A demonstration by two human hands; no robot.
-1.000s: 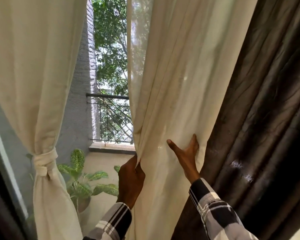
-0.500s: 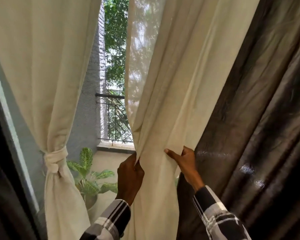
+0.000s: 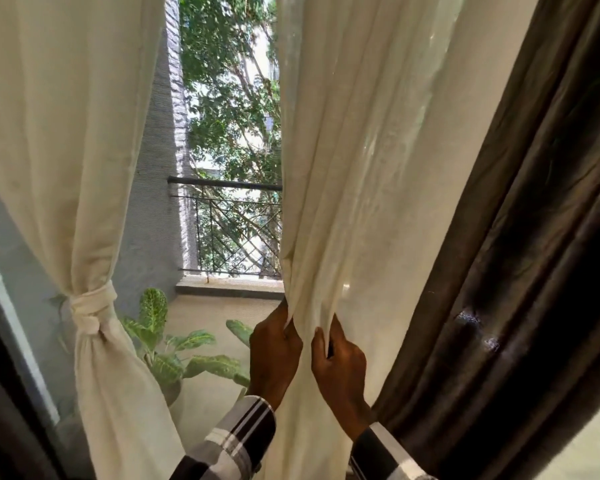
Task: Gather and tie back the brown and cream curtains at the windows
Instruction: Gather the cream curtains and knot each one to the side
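Left hand point(image 3: 274, 355) and right hand point(image 3: 340, 368) each grip bunched folds of the right cream curtain point(image 3: 361, 185). Brown curtain point(image 3: 534, 254) hangs just right of it. Left cream curtain point(image 3: 66, 150) is knotted. Beyond: potted plant point(image 3: 167, 355), balcony railing point(image 3: 232, 223).

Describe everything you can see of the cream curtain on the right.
The right cream curtain is thin, light-woven fabric, sunlit and partly see-through near its inner edge. It hangs in long folds beside the brown curtain. The left hand and right hand grip it, bunching its folds together. It is not yet tied.
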